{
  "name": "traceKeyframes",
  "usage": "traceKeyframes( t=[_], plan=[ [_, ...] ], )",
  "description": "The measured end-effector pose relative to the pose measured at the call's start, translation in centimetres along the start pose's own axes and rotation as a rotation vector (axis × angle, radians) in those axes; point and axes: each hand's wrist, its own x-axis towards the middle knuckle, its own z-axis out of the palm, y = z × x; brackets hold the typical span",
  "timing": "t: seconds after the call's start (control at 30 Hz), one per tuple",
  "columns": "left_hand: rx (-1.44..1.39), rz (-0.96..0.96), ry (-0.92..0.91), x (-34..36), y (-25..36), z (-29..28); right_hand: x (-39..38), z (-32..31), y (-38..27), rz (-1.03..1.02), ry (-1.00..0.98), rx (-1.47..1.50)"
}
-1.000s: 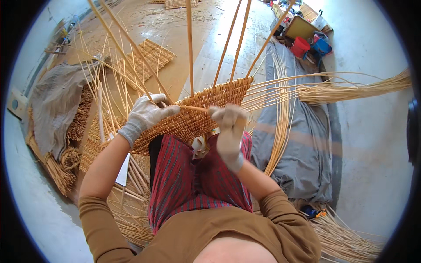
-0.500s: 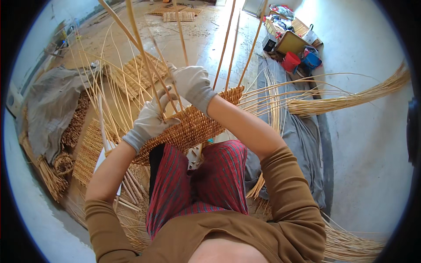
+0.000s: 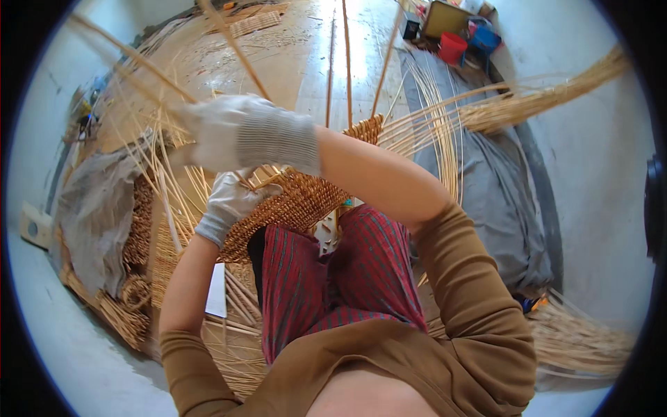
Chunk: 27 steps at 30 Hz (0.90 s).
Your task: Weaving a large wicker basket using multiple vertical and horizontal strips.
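Note:
A partly woven wicker panel lies slanted above my knees, with upright stakes rising from its far edge. My left hand, in a pale work glove, grips the panel's left part at the top edge, thumb on the near face. Above and across it reaches my right hand, gloved too and smeared by motion. Its fingers are near the left-hand stakes, and I cannot make out what they hold. Thin wicker rods run from the panel's right end.
A bundle of thin rods extends to the right over grey cloth. Finished woven mats lie on the far floor. At the left, a grey sheet covers wicker stock. A red bucket stands among clutter at the back right.
My right hand has swung left, across and above my left hand. Several left-hand stakes now lean further left. My left hand stays on the panel, and the whole view has shifted.

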Motion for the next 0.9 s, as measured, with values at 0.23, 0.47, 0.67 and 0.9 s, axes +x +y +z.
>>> traceKeyframes(
  t=[0.23, 0.47, 0.67, 0.9],
  plan=[
    [-0.033, -0.059, -0.046, 0.1, -0.1, 0.1, -2.1, 0.0, 6.2, -0.242, 0.47, 0.306],
    [-0.019, -0.193, -0.134, -0.1, -0.3, -0.2, -11.7, 12.4, 20.2, 0.465, 0.936, 1.022],
    [0.259, 0.0, -0.151, 0.5, 1.7, -1.5, -13.0, 15.8, 20.8, 0.377, 1.076, 1.186],
    [0.066, 0.111, 0.015, 2.8, 0.4, 1.4, -12.7, 15.2, 19.5, 0.345, 1.031, 1.203]
  ],
)
